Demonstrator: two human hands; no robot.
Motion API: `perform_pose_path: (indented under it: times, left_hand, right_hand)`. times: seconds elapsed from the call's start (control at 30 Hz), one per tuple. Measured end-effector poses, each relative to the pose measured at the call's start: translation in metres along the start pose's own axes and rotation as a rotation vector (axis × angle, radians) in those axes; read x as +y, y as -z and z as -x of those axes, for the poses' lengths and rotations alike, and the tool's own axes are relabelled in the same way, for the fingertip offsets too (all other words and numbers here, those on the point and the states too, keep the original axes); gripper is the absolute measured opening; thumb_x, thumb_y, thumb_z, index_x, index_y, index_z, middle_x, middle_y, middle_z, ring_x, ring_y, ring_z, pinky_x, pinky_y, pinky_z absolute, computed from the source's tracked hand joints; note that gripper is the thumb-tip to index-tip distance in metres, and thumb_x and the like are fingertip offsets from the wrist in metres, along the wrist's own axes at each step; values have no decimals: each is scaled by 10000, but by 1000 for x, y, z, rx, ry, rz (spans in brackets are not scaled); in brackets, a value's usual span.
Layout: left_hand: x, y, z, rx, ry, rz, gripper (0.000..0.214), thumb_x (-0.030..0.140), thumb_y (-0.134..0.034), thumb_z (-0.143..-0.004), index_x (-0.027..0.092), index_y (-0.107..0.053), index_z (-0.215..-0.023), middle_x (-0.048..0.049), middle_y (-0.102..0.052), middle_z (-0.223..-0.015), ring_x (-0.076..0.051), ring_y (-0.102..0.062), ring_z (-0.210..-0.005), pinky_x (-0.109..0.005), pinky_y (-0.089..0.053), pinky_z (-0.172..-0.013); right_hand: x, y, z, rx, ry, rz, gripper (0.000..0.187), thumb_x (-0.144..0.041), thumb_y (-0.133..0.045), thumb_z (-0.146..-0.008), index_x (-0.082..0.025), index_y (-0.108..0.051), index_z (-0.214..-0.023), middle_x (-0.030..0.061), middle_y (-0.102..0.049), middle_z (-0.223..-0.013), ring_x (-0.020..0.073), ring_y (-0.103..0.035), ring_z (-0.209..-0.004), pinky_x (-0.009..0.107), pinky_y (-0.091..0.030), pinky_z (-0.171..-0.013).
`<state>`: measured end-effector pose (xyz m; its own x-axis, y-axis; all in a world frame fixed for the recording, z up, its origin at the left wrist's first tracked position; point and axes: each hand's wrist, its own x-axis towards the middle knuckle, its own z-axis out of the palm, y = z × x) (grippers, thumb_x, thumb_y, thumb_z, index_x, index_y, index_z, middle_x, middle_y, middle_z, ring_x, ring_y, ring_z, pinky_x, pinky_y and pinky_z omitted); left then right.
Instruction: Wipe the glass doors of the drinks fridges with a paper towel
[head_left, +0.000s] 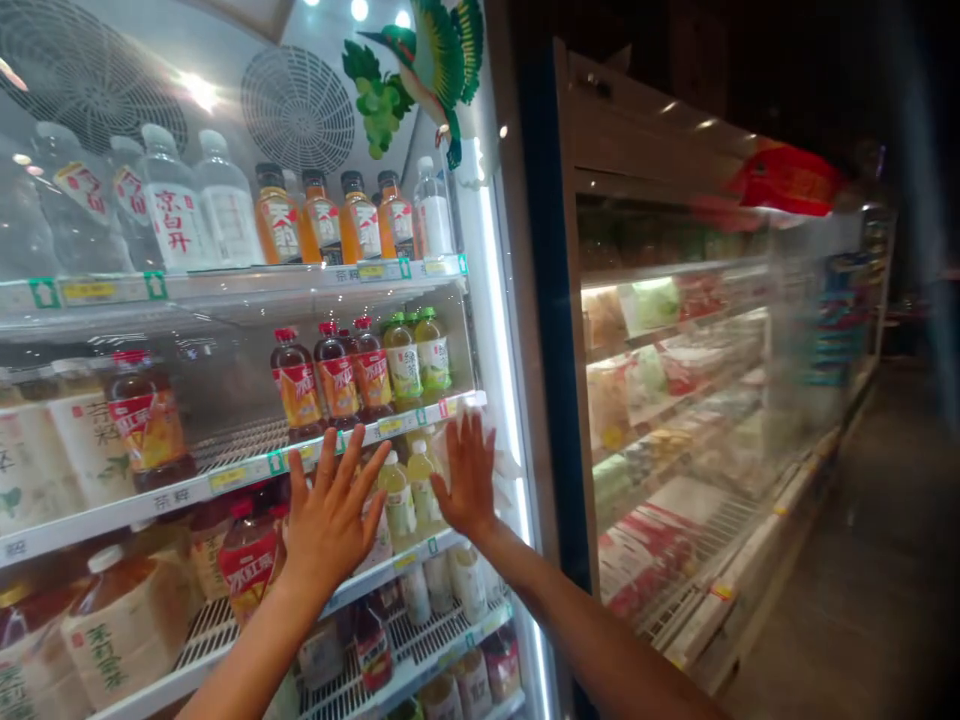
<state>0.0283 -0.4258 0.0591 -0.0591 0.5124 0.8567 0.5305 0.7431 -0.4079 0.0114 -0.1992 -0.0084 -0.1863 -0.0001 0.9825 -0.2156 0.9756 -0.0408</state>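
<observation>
My left hand (330, 510) lies flat with spread fingers against the glass door (225, 330) of a drinks fridge. My right hand (469, 475) is pressed flat on the same glass a little to the right, near the door's lit right edge (499, 330). Neither hand holds anything. Behind the glass, red-capped dark tea bottles (337, 380) and green-capped bottles (418, 355) stand on the middle shelf. Pale yellow bottles (409, 485) stand on the shelf right behind my hands.
Clear water bottles (176, 205) and orange drink bottles (322, 215) fill the top shelf. A bird sticker (435, 60) is on the glass. To the right stands an open chiller (675, 400) with packaged food, then a dark aisle floor (862, 580).
</observation>
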Motion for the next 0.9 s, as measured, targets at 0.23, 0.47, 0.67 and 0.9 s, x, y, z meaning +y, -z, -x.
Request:
perform_pose_path:
  times: [0.23,0.47,0.67,0.9]
  left_hand:
    - [27,-16,-9,-27,-39,-17,668,423,-572,-953,342,-324,-1568,-40,-262,-1675,-279,-62,-1595,-606,38,-1282]
    - [37,-26,-9,-49,-64,-23,692,438,-576,-949,337,-301,-1576,-35,-270,-1672,-270,-52,-1595,-596,47,-1285]
    - [26,-21,3,-47,-61,-38,671,442,-575,-947,338,-333,-1564,-28,-290,-1664,-270,-65,-1595,-592,40,-1286]
    - [-13,8,51,-135,-117,-143,694,464,-582,-937,339,-321,-1568,-5,-314,-1655,-261,-40,-1597,-584,64,-1289]
  right_hand:
    - [51,7,2,24,1,16,762,-488,-287,-1031,-165,27,-1645,125,-20,-1730,343,-8,-1595,677,-104,-1246]
    - [70,8,25,-4,27,-27,773,-519,-319,-1030,-189,4,-1649,120,-15,-1730,353,-19,-1593,699,-94,-1239]
    - [55,8,13,88,-58,-52,742,-478,-297,-1036,-170,-15,-1649,140,-30,-1726,382,-29,-1588,747,-104,-1210]
    - [-47,-7,10,-58,111,-94,830,-466,-422,-1001,-173,6,-1649,113,5,-1725,364,-1,-1591,706,-74,-1249]
